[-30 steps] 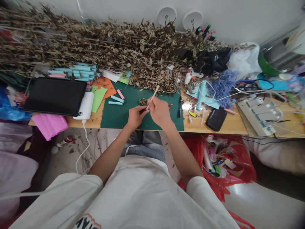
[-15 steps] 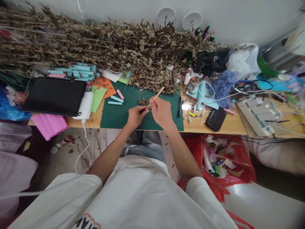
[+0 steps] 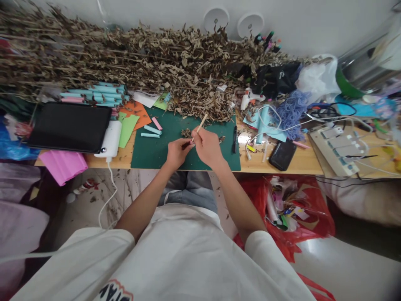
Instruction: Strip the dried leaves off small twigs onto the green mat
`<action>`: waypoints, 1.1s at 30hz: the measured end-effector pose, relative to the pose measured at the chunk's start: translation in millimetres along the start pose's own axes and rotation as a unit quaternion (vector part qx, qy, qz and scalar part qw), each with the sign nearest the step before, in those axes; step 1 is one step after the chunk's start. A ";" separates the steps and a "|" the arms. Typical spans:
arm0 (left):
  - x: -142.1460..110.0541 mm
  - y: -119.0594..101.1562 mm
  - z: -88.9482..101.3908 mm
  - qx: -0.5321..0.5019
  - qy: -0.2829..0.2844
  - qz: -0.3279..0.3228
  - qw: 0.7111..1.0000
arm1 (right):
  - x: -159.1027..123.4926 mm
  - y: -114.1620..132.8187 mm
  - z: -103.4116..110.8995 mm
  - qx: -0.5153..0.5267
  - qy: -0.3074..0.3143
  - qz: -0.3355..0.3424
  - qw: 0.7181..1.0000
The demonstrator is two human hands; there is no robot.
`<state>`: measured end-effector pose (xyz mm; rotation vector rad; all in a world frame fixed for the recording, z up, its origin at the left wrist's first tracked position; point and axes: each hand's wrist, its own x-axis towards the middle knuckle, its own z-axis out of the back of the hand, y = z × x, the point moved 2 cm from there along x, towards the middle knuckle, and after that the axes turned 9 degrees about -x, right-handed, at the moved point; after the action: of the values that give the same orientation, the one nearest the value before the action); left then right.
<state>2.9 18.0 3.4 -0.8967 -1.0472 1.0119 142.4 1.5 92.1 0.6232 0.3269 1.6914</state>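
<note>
My right hand (image 3: 208, 147) is closed around a thin wooden stick (image 3: 203, 122), whose upper end leans away to the right. Close against it, my left hand (image 3: 176, 153) pinches a small pink paper tube (image 3: 191, 141), mostly hidden by the fingers. The stick's lower end meets the tube, but whether it goes inside I cannot tell. Both hands are above a green cutting mat (image 3: 150, 155). Crumbled dried leaves (image 3: 186, 133) lie just behind the fingers. On the mat's left are a pink paper tube (image 3: 157, 123) and blue paper tubes (image 3: 150, 135).
Dried leafy stalks (image 3: 188, 58) are heaped along the back. A tablet (image 3: 70, 126) and white power bank (image 3: 109, 140) lie left. To the right are a black pen (image 3: 235, 139), glue gun (image 3: 250, 98), black phone (image 3: 282, 155) and power strip (image 3: 334, 150). A red bag (image 3: 316, 196) hangs below.
My right hand has shifted slightly left, closer to my left hand. The stick stands a little steeper, with less of it showing. The left hand stays almost in place.
</note>
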 end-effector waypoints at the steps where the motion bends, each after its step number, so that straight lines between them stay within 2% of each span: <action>1: 0.2 -1.0 0.1 0.004 0.002 0.003 1.000 | -0.6 0.0 0.2 0.007 0.002 0.002 1.000; 3: 0.5 -3.5 -0.1 0.012 0.000 0.006 1.000 | -2.9 -0.6 3.9 0.041 -0.017 -0.011 0.999; 7: 0.5 -7.2 -1.1 0.022 -0.014 0.016 1.000 | -12.5 -8.0 17.0 0.104 -0.129 -0.097 0.981; 9: 0.1 -7.6 -0.8 0.003 -0.024 0.034 0.999 | -18.1 -15.7 17.2 0.121 -0.161 -0.129 0.971; 11: 0.2 -7.0 1.1 -0.060 -0.038 0.065 0.995 | -22.9 -26.5 11.1 0.146 -0.168 -0.152 0.963; 13: 1.2 -5.9 4.8 -0.162 -0.059 0.114 0.978 | -27.0 -39.7 2.2 0.163 -0.164 -0.184 0.955; 16: 5.0 -5.0 13.4 -0.302 -0.098 0.203 0.926 | -30.7 -55.4 -7.1 0.110 -0.136 -0.200 0.964; 19: 10.1 -7.1 22.3 -0.389 -0.118 0.274 0.872 | -30.1 -59.5 -9.2 -0.022 -0.073 -0.182 0.980; 21: 13.2 -9.8 26.6 -0.421 -0.122 0.296 0.849 | -28.4 -56.7 -9.6 -0.119 -0.023 -0.175 0.977; 23: 15.7 -12.6 28.9 -0.436 -0.119 0.300 0.840 | -26.0 -52.3 -11.1 -0.197 0.025 -0.169 0.965; 26: 18.1 -14.9 29.5 -0.437 -0.111 0.293 0.843 | -21.5 -47.6 -15.3 -0.268 0.077 -0.158 0.947; 28: 19.1 -14.5 29.2 -0.441 -0.113 0.299 0.839 | -18.2 -47.5 -17.9 -0.290 0.100 -0.150 0.940; 33: 19.9 -11.7 28.6 -0.483 -0.129 0.334 0.799 | -12.1 -52.7 -18.3 -0.309 0.126 -0.133 0.933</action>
<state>-18.6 36.6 26.7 -2.1280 -1.5668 1.1778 176.4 3.6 46.3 -0.1052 0.0405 1.4959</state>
